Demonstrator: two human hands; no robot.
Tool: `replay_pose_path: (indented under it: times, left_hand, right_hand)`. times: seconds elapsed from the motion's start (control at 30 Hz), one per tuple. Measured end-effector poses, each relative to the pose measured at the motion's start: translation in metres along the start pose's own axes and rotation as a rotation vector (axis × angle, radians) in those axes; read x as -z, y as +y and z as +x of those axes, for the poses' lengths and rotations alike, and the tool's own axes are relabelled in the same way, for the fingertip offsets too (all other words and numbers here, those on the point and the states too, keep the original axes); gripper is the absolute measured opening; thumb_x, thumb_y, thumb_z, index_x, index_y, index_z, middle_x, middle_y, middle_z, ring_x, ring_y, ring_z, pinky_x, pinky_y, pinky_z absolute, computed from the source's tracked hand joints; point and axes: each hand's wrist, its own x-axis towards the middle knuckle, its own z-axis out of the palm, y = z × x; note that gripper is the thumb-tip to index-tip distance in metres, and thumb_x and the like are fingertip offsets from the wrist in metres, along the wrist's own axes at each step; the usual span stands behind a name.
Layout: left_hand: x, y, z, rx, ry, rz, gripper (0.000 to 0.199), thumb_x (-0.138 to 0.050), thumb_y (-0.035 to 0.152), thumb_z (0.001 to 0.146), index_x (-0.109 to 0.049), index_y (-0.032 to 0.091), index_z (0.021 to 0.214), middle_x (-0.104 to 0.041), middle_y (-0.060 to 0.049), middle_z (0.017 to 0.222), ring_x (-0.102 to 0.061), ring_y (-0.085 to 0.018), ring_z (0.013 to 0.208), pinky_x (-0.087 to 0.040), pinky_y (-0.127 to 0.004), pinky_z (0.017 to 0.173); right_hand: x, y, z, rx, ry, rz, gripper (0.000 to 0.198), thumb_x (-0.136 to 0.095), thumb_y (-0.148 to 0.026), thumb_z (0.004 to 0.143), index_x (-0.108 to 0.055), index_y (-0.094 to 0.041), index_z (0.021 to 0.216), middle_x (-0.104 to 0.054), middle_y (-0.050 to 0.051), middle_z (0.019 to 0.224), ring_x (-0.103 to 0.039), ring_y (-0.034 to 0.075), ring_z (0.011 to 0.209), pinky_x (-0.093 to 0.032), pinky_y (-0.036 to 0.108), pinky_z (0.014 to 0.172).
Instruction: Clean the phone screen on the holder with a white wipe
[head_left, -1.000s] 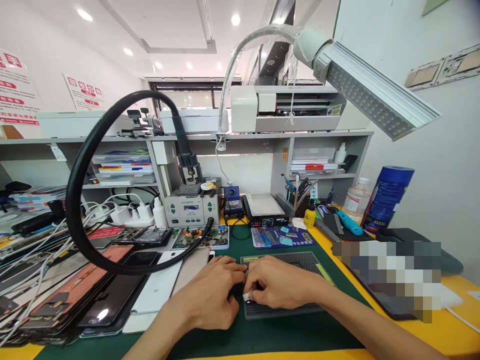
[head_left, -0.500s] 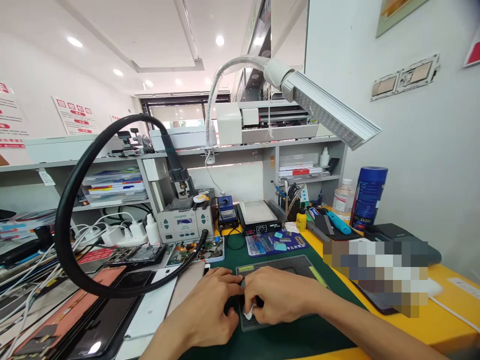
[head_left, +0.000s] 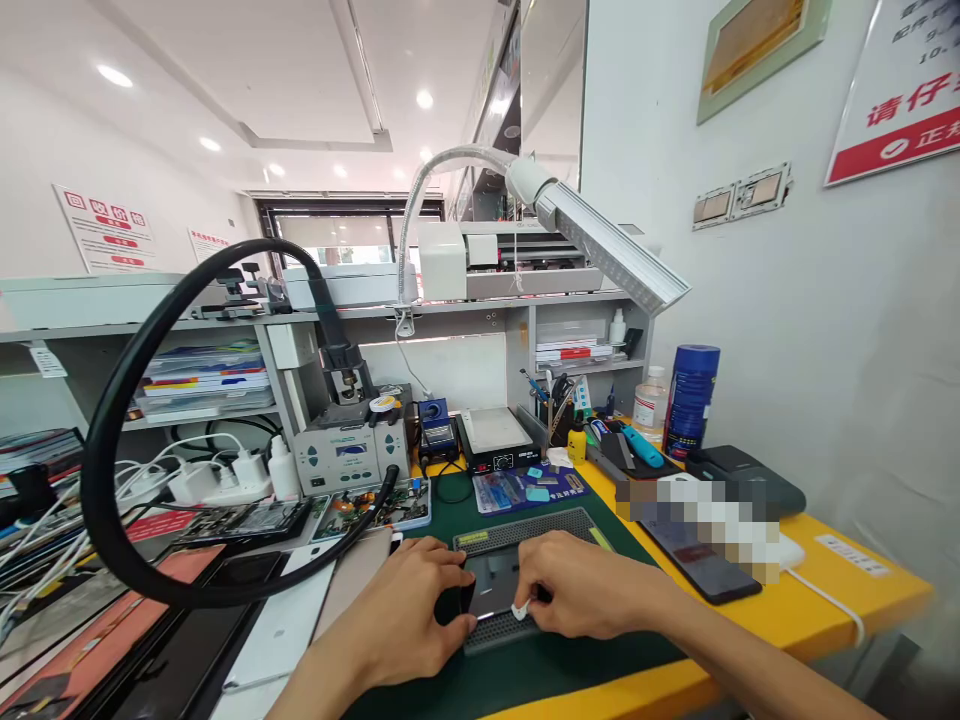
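Observation:
A dark, glossy phone (head_left: 496,578) lies on a grey perforated mat (head_left: 517,530) in front of me, its upper surface reflecting light. My left hand (head_left: 416,605) steadies its left side, with thumb and fingers against the edge. From the right, my right hand (head_left: 574,585) pinches a small crumpled white wipe (head_left: 520,610) at the phone's lower right part. That hand covers the right end of the phone.
On the left lie several phones and a pinkish panel (head_left: 172,590), under the black hose (head_left: 97,500) of a rework station (head_left: 349,455). Behind the mat are a blue card (head_left: 491,493) and a heating plate (head_left: 499,432). Another phone (head_left: 705,560) lies at right.
My right hand has moved right across the phone with the white wipe, uncovering more of its glossy surface. My left hand stays at the left edge. The camera view has turned right.

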Motion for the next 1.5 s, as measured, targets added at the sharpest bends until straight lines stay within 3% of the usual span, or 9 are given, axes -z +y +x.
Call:
replay_pose_path:
  times: [0.23,0.67,0.83,1.17,1.5]
  left_hand:
    - [-0.002,-0.003,0.0,-0.016,0.016,0.014,0.042,-0.063,0.046,0.088,-0.075,0.029,0.125,-0.068,-0.007,0.137,-0.059,-0.034,0.128,-0.045,-0.049,0.109]
    - [-0.005,-0.005,0.001,0.0,0.025,0.006,0.041,-0.061,0.051,0.091,-0.075,0.031,0.123,-0.069,-0.007,0.136,-0.061,-0.033,0.125,-0.046,-0.047,0.107]
    - [-0.005,-0.003,0.001,0.012,0.036,-0.02,0.042,-0.061,0.054,0.091,-0.077,0.03,0.121,-0.069,-0.008,0.134,-0.062,-0.034,0.124,-0.047,-0.046,0.105]
    - [0.0,0.003,0.002,0.036,-0.004,-0.021,0.041,-0.061,0.05,0.091,-0.076,0.028,0.121,-0.068,-0.009,0.134,-0.061,-0.034,0.122,-0.047,-0.047,0.104]
    - [0.0,0.001,0.002,0.062,-0.009,-0.04,0.043,-0.064,0.051,0.089,-0.075,0.029,0.124,-0.068,-0.008,0.135,-0.061,-0.033,0.123,-0.048,-0.044,0.106]
  right_hand:
    - [0.005,0.016,-0.034,-0.149,0.064,0.075,0.022,-0.062,-0.018,0.083,-0.082,-0.019,0.091,-0.072,0.007,0.094,-0.064,0.017,0.077,-0.043,0.023,0.064]
    - [0.007,0.036,-0.061,-0.31,0.168,0.091,0.015,-0.062,-0.015,0.078,-0.077,-0.018,0.081,-0.069,0.003,0.086,-0.058,0.014,0.068,-0.038,0.023,0.059]
    - [0.002,0.043,-0.068,-0.352,0.212,0.055,0.012,-0.06,-0.021,0.083,-0.072,-0.019,0.083,-0.067,0.003,0.087,-0.059,0.015,0.071,-0.038,0.025,0.061]
    - [0.001,0.036,-0.058,-0.312,0.229,-0.007,0.018,-0.055,-0.015,0.084,-0.073,-0.02,0.087,-0.068,0.005,0.096,-0.063,0.018,0.08,-0.042,0.026,0.069]
    - [0.018,0.054,-0.017,-0.325,0.226,-0.051,0.018,-0.059,-0.009,0.077,-0.075,-0.016,0.08,-0.073,0.009,0.092,-0.065,0.023,0.088,-0.043,0.027,0.073]
